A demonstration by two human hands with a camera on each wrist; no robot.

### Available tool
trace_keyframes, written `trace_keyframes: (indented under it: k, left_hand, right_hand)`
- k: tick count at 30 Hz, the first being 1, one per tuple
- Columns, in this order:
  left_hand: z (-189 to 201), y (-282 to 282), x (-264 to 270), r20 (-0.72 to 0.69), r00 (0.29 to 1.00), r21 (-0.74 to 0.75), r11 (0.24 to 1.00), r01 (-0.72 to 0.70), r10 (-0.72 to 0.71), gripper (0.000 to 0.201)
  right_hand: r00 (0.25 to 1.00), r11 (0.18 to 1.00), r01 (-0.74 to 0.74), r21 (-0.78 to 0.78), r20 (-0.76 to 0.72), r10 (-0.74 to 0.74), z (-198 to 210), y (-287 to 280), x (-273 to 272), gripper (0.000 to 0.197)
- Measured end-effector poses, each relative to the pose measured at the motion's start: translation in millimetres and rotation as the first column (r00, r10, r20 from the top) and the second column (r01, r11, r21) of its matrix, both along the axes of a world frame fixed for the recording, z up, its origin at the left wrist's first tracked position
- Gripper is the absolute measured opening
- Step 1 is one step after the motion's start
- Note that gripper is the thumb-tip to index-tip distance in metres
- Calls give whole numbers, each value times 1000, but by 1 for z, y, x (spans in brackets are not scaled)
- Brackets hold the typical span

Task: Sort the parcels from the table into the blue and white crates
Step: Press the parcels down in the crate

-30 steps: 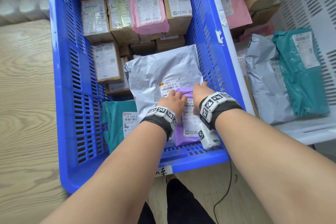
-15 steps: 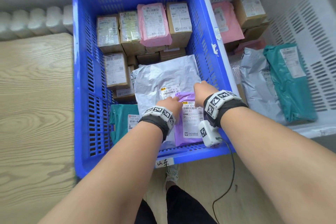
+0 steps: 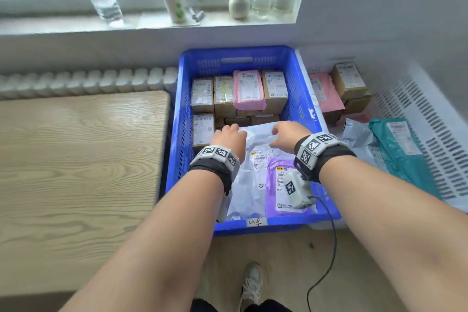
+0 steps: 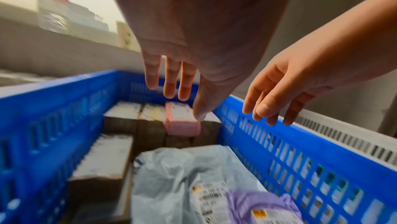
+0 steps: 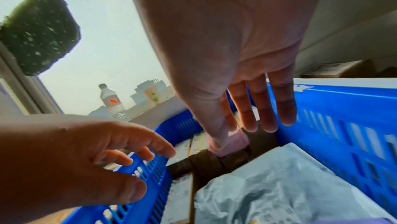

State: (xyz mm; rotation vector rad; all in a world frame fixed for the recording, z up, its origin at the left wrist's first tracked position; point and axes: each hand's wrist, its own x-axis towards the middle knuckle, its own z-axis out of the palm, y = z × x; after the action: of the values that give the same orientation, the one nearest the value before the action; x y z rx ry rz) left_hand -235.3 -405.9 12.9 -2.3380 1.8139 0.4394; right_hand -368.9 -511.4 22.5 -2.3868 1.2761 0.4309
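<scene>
A purple parcel (image 3: 274,185) lies flat on a grey mailer (image 3: 253,144) at the near end of the blue crate (image 3: 238,52). Cardboard boxes and a pink parcel (image 3: 248,90) fill the crate's far end. Both hands hover above the grey mailer with loose, spread fingers and hold nothing: the left hand (image 3: 228,133) over its left corner, the right hand (image 3: 281,134) over its right side. In the left wrist view the left hand's fingers (image 4: 169,83) hang in the air over the boxes. The right wrist view shows the right hand's fingers (image 5: 260,109) equally empty.
The white crate (image 3: 430,99) at the right holds pink, grey and teal mailers plus cardboard boxes. A wooden table (image 3: 76,159) stands left of the blue crate. Bottles, a paper cup (image 3: 173,2) and a small vase sit on the windowsill behind.
Both hands have let go of the purple parcel and risen away from it toward the crate's middle. The head view has pulled back and tilted up to the windowsill.
</scene>
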Motion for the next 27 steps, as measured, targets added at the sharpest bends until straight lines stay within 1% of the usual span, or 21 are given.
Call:
trace_keyframes:
  k: [6,8,10,12,15,18,23,27]
  left_hand:
    - [35,61,52,62,990,-156,981,-114,125,44]
    - [41,90,74,88,979,-197,967,-161,181,43]
    - [42,125,97,83,965,-220,949,-225,248,44]
    - [43,163,119,67,950,-238,929,-282,306,47]
    - [43,230,151,72,939,-246,918,-311,337,52]
    - [47,299,186,44,919,-234,899,-371,391,54]
    - [50,417,241,18,865,-211,847,-488,502,54]
    - [51,497,284,16,815,-205,799,-565,580,53]
  right_hand:
    - [990,993,-107,-53,86,111,40,58,54,38]
    - [984,990,-127,-65,114,134,49,83,77,38]
    - [979,987,-144,-78,136,153,56,113,102,37]
    - [971,982,-170,-87,157,182,60,145,128,38]
    - [959,975,-208,-82,180,220,60,203,169,45]
    - [949,971,-224,-86,209,238,60,267,211,48]
    - [928,955,-288,-70,227,296,58,375,277,48]
    - [901,930,-365,-42,235,365,54,449,329,48]
